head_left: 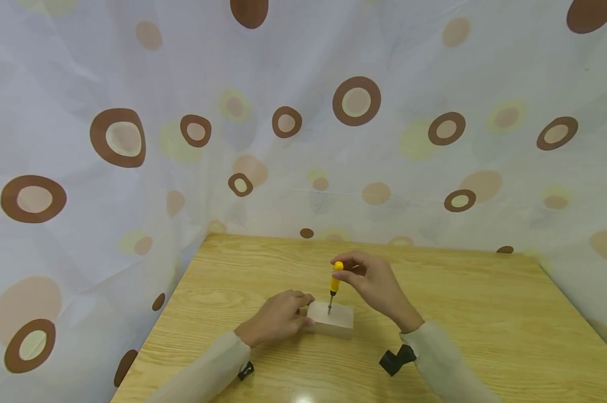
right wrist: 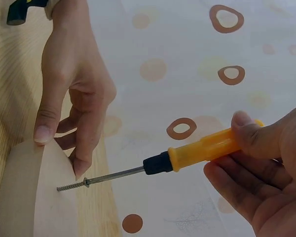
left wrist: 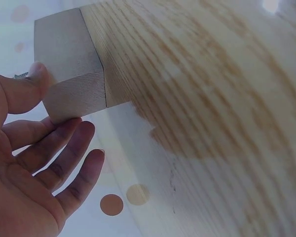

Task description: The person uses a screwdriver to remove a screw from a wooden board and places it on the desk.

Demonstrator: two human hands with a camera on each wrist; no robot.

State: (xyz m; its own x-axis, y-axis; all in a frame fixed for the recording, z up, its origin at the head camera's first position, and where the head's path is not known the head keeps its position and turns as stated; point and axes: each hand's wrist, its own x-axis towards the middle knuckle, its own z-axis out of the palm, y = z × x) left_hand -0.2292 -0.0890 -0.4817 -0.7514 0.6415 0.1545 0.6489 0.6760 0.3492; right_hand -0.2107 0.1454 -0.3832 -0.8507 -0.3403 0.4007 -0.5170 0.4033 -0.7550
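Observation:
A pale wooden block (head_left: 340,322) lies on the table. My left hand (head_left: 275,319) holds its left end, thumb on the near side and fingers at the far side; in the left wrist view, the thumb and fingertips hold the block (left wrist: 69,52) by one end. A screw (right wrist: 73,186) stands in the block's top face, most of its thread showing. On the screw's head sits the tip of a screwdriver (right wrist: 197,152) with a yellow handle and black collar. My right hand (head_left: 379,282) pinches the handle near its top between thumb and fingers, keeping the screwdriver nearly upright.
The wood-grain table (head_left: 485,313) extends around the block. White sheeting (head_left: 308,73) with brown and beige circles hangs behind and at the sides. Black camera mounts (head_left: 396,358) are worn at both wrists.

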